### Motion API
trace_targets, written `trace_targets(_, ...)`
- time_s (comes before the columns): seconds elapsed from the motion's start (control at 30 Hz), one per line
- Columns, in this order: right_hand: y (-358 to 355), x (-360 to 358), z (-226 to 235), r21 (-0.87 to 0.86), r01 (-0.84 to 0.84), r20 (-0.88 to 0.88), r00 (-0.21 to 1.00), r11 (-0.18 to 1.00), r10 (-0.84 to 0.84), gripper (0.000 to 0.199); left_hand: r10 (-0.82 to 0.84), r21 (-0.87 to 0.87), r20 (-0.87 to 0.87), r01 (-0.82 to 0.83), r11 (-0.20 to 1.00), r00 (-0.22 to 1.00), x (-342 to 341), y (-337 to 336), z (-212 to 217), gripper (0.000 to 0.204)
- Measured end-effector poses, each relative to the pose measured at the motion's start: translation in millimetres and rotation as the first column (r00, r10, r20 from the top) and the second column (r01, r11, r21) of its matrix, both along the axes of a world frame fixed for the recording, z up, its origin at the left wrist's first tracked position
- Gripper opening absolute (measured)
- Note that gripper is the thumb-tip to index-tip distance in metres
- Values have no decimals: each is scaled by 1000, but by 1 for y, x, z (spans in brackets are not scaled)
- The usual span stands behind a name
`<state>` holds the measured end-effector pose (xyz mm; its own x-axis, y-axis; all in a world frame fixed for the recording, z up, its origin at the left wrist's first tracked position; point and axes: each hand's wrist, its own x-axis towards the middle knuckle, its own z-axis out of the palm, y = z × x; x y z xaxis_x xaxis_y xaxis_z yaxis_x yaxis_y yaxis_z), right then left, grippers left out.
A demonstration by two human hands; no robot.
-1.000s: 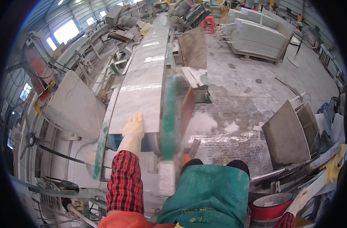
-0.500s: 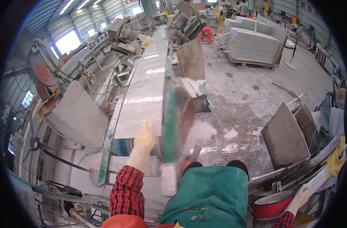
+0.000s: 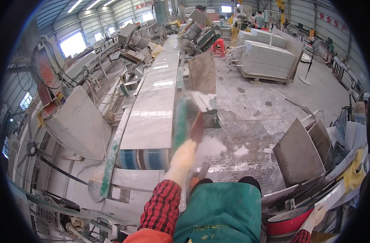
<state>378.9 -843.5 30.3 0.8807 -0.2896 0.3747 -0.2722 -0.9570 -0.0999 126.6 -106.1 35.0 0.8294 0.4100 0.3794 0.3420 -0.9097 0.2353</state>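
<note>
My left hand (image 3: pixel 182 157), in a pale glove, is at the near end of the green side rail (image 3: pixel 180 125) of a conveyor. Its fingers are smeared and partly hidden, so I cannot make out a grip. Beside it on the belt lies a glossy white stone slab (image 3: pixel 147 129), with the blue-banded roller (image 3: pixel 152 159) showing below its near edge. A reddish-brown plate (image 3: pixel 196 129) stands just beyond the fingers. Far off to the right, my right hand (image 3: pixel 316 214), also gloved, is closed on the end of a narrow white strip (image 3: pixel 332 195), above a red tub (image 3: pixel 288 222).
Brown boards (image 3: pixel 300 152) lean at the right, near a yellow cloth (image 3: pixel 351 174). A pallet stack of white slabs (image 3: pixel 270 54) stands farther back. Left of the conveyor are a large pale panel (image 3: pixel 81 123) and a black fan (image 3: pixel 32 148). Motors (image 3: pixel 193 32) flank the belt.
My left hand has moved right, off the white slab's near end to the green rail. My right hand stays by the red tub on the white strip. The view has shifted slightly.
</note>
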Motion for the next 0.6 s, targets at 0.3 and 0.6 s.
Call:
trace_targets(0.3,-30,9,-20,-24,-28,18,999,999,28,54,68,38,26,-69,997,997,-7,3,-16,40)
trace_targets(0.6,-9,4,-10,-56,-14,46,999,998,17,44,66,-7,41,-65,998,997,-5,-3,6,37)
